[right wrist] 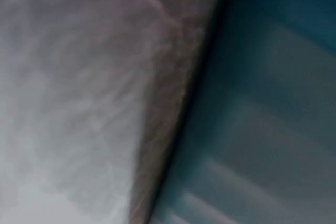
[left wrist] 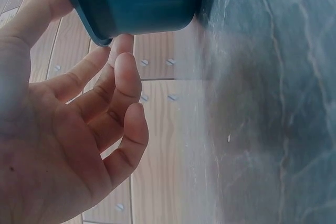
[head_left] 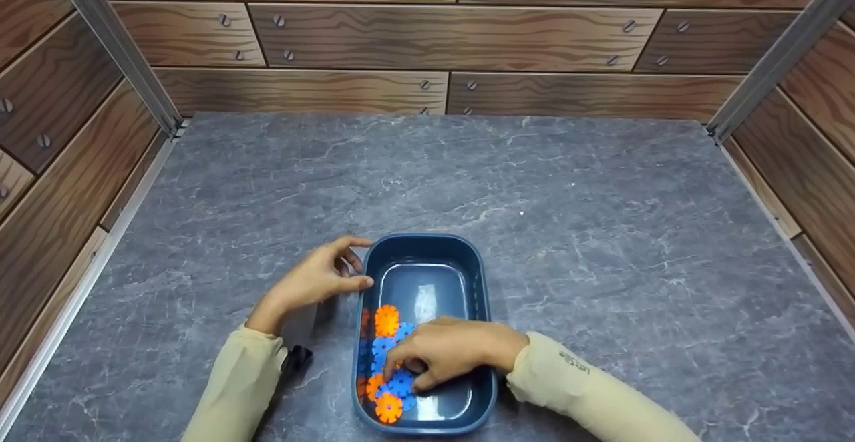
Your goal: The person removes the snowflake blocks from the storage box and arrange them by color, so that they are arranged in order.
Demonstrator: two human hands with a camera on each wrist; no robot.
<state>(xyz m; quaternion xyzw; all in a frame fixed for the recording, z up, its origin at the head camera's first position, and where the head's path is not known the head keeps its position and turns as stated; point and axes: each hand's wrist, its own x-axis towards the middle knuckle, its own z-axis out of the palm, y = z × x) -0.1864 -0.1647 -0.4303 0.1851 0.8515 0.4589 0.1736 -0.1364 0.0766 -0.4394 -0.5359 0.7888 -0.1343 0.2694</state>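
A dark blue rectangular container (head_left: 482,302) holds orange and blue flower-shaped pieces along its left side. An orange piece (head_left: 387,321) lies above the blue pieces (head_left: 383,346), and another orange one (head_left: 389,408) sits near the bottom corner. My left hand (head_left: 320,274) rests thumb and fingertips at the container's left rim; in the left wrist view the hand (left wrist: 79,108) has loosely bent fingers by the container's wall (left wrist: 142,3). Inside the container my right hand (head_left: 444,352) reaches down over the pieces, thumb and index finger apart. The right wrist view is blurred, its fingers unseen.
The container stands on a grey marbled tabletop (head_left: 601,228) near its front edge. Wood-patterned panels (head_left: 354,35) enclose the back and both sides, with metal posts at the back corners. A small black object (head_left: 298,358) is beside my left sleeve.
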